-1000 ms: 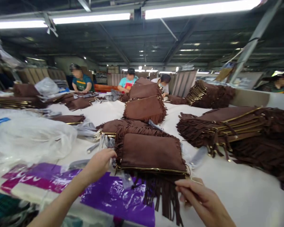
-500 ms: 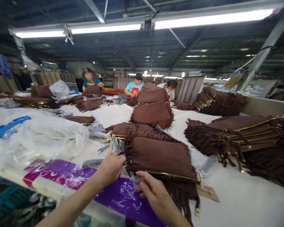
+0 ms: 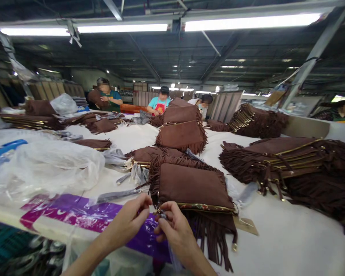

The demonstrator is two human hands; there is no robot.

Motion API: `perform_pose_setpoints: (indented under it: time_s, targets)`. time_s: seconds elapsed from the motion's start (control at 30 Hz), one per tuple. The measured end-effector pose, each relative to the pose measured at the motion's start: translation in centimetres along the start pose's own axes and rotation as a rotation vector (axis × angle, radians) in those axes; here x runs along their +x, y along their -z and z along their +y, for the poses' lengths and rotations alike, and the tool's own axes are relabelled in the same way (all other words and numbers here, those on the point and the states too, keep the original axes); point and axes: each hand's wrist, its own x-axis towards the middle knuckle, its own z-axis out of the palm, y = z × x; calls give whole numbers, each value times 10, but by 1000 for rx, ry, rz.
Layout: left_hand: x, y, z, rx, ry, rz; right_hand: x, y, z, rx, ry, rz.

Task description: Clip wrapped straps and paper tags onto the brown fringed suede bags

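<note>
A brown fringed bag lies in front of me with its gold zipper edge facing my side. At its near left corner, my right hand is closed on a small gold clasp, with a plastic-wrapped strap hanging below the palm. Just left of it, my left hand has thumb and fingers curled together. What those fingers hold, if anything, is too small to tell. A dark thin strap end lies behind the left hand. Brown fringe hangs below the bag, and a gold-tipped tassel hangs at its right.
More brown bags are stacked behind, and a pile of zippered bags stands at right. Crumpled clear plastic covers the left side. Purple printed plastic lies along the near table edge. Several co-workers are across the table.
My left hand has come down and away from the bag's left side. My right hand has closed on the clasp and strap. The zipper edge now shows some patterned lining.
</note>
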Motion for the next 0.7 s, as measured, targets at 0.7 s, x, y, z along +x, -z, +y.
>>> perform_pose_setpoints:
  time_s: [0.7]
  targets:
    - [27, -38, -15, -97, 64, -1, -14, 12, 0, -834, 420, 66]
